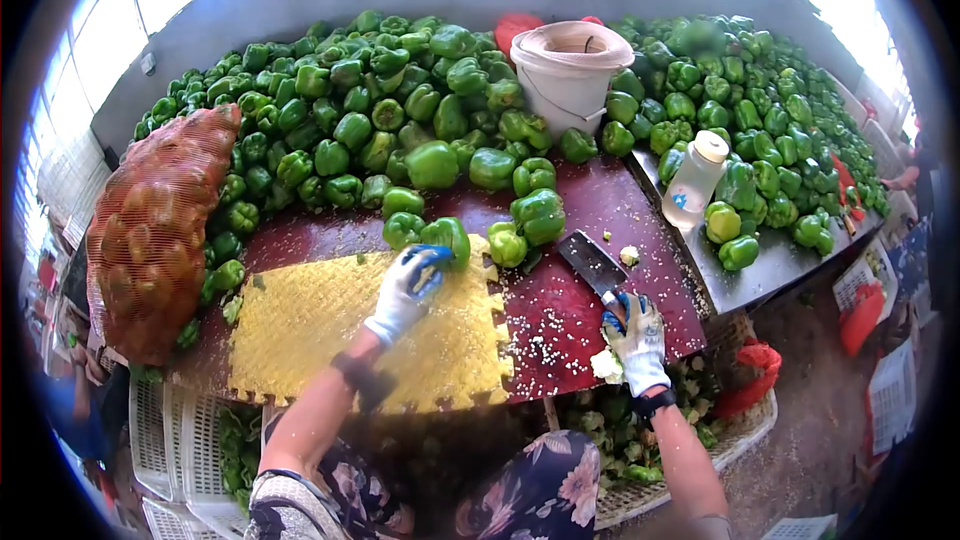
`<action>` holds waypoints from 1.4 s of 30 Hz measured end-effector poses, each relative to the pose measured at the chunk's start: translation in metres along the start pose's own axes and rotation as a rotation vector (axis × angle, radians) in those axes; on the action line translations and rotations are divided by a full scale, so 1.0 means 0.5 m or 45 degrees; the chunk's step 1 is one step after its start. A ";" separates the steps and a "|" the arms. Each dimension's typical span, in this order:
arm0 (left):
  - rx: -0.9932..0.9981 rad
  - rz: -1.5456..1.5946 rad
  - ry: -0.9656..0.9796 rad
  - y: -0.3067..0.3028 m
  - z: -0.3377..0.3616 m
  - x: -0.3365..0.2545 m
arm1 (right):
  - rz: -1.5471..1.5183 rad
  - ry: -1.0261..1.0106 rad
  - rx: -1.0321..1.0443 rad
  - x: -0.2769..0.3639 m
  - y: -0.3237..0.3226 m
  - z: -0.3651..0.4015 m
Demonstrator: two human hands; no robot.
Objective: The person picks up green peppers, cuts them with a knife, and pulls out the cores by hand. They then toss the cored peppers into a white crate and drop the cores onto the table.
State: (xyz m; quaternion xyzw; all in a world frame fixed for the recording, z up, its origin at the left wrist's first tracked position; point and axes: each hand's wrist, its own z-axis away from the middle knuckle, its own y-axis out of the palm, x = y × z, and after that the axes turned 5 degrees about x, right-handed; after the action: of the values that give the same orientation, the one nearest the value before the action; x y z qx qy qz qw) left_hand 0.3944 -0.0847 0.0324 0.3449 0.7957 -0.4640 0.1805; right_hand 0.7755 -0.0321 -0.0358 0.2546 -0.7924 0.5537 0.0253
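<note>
My left hand (408,290), in a white glove with blue-coated fingers, is at the far edge of a yellow foam mat (330,330). Its fingers are curled against a green bell pepper (450,239), partly hiding it. My right hand (634,342), gloved alike, grips the handle of a cleaver (592,262) over the red tabletop (550,325). The broad dark blade points away and to the left. By the right wrist lies a pale cut-out pepper core (606,366). More bell peppers (540,217) sit just beyond the mat.
Heaped green peppers (350,130) line the back around a white bucket (565,90). A filled red mesh bag (155,235) stands left. A clear bottle (693,185) stands on the metal table at right. Below the table's front edge is a basket (735,440) with pepper scraps.
</note>
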 end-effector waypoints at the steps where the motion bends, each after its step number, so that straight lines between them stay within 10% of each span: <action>1: -0.164 0.071 0.031 0.003 0.011 0.017 | -0.010 0.012 -0.001 -0.001 0.003 0.000; 7: -0.368 -0.078 -0.318 0.029 -0.042 0.128 | 0.060 -0.027 -0.041 0.008 -0.002 -0.003; 13: 0.474 0.074 -0.314 0.029 -0.149 0.139 | 0.085 -0.007 0.008 0.009 -0.001 -0.003; 23: 0.071 0.079 -0.456 0.059 -0.057 0.060 | 0.176 0.022 -0.012 0.010 -0.004 -0.013; 27: 0.036 -0.052 -0.508 0.022 -0.006 0.042 | -1.031 0.442 0.002 0.021 -0.033 -0.027; 30: 0.212 0.204 -0.437 -0.032 0.074 0.033 | -1.803 0.575 0.317 0.090 -0.118 0.009; 37: 0.157 0.359 -0.410 -0.081 0.222 0.010 | -1.222 0.162 0.754 0.383 -0.226 0.044; 42: -0.090 0.486 -0.735 -0.106 0.267 0.013 | -1.320 0.397 1.052 0.426 -0.129 0.057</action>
State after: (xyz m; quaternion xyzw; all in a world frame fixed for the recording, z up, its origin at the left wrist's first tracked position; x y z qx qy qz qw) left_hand 0.3475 -0.2150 -0.0062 0.3357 0.6485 -0.4724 0.4936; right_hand 0.6249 -0.1541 0.0774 0.5076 -0.2785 0.7574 0.3020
